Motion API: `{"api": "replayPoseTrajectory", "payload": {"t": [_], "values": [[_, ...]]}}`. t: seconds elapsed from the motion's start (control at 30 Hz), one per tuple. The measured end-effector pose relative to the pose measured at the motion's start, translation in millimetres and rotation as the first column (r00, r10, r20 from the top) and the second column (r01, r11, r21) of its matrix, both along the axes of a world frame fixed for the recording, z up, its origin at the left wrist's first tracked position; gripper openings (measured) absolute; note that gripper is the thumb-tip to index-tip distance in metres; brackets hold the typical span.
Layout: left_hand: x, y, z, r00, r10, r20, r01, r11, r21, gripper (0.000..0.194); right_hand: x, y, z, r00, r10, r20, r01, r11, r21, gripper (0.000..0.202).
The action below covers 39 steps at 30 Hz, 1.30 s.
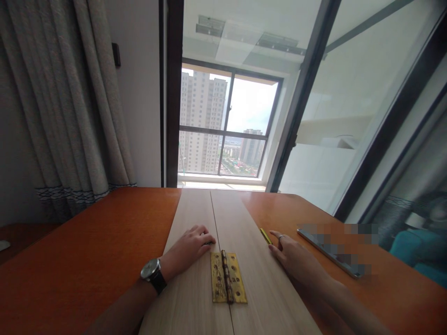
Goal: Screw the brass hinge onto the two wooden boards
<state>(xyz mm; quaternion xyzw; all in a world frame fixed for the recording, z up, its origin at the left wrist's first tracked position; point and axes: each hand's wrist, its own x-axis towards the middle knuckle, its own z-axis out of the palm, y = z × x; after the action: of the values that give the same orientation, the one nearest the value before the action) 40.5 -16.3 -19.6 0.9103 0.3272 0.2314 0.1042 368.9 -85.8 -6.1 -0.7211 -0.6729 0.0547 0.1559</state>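
A worn brass butt hinge (228,278) lies unfolded over the seam between two pale wood boards (195,209), its knuckle roughly along the seam. Just beyond it my left hand (191,245) rests on the left board, fingers curled and closed. At its thumb and fingertips is a small dark thing too small to name. My right hand (287,251) is at the right board's edge, index finger stretched out and thumb apart from it. Near those fingertips lies a short yellow-and-black stick (266,236); whether the thumb touches it I cannot tell.
The boards lie on an orange-brown table (115,232). A phone-like flat device (331,253), partly blurred out, lies right of my right hand. Beyond the table's far edge are a framed glass door and window (244,121); a grey curtain (70,93) hangs at the left.
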Motion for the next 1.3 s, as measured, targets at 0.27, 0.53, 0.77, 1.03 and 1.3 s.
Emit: {"api": "replayPoseTrajectory", "payload": {"t": [0.27, 0.53, 0.77, 1.03, 1.3], "values": [[0, -1, 2.2, 1.000, -0.011, 0.006, 0.011, 1.000, 0.008, 0.015, -84, -41, 28.7, 0.829, 0.505, -0.242, -0.540, 0.835, -0.106, 0.105], [1, -2, 3.7, 1.000, 0.001, 0.020, -0.001, 1.000, -0.010, 0.015, -99, -24, 16.1, 0.748, 0.616, -0.247, -0.645, 0.763, -0.048, 0.089], [0, -3, 4.3, 0.999, 0.016, 0.035, -0.016, 1.000, -0.011, 0.014, -98, -20, 14.8, 0.759, 0.602, -0.249, -0.627, 0.779, -0.028, 0.090], [-1, -2, 2.5, 0.999, 0.006, 0.038, -0.005, 1.000, -0.019, 0.018, -85, -34, 17.0, 0.828, 0.483, -0.285, -0.522, 0.850, -0.077, 0.093], [-3, 1, -0.1, 0.998, 0.002, 0.066, 0.004, 0.996, -0.092, 0.026, -45, -52, -4.4, 0.932, 0.281, -0.229, -0.296, 0.955, -0.032, 0.074]]}}
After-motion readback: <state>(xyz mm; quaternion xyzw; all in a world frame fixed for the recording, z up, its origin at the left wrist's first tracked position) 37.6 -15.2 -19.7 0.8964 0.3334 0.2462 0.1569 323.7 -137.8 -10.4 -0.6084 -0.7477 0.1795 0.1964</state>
